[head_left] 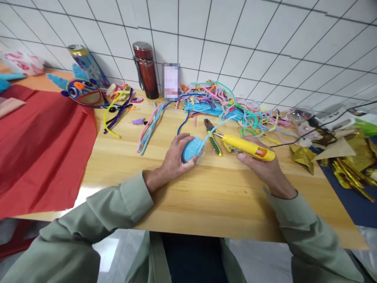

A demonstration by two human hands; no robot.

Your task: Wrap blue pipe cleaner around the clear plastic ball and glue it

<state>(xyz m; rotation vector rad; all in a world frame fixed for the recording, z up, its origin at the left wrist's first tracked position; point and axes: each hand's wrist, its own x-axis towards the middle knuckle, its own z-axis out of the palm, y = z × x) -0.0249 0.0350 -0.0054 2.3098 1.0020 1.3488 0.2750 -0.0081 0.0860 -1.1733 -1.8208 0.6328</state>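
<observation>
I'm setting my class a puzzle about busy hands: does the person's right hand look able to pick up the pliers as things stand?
Probably not yet: the pliers lie close by, but the right hand is wrapped around the yellow tool, whose tip points towards them.

There are two hands, one left hand [176, 155] and one right hand [266, 171], and two green sleeves [114, 206]. The wooden table [206, 196] holds one blue ball [191, 150], one yellow-handled tool [249, 147], one pair of pliers [214, 142], one red-brown flask [147, 74], one drink can [88, 65], one upright screen [171, 81], one red sheet [44, 149], one purple coil [138, 121] and one face-like craft piece [85, 92] with two eyes. One black cable [318, 127] crosses the right side. The fuzzy sticks [212, 106] in the pile number many, too tangled to count, as are the gold pieces [352, 173].
</observation>
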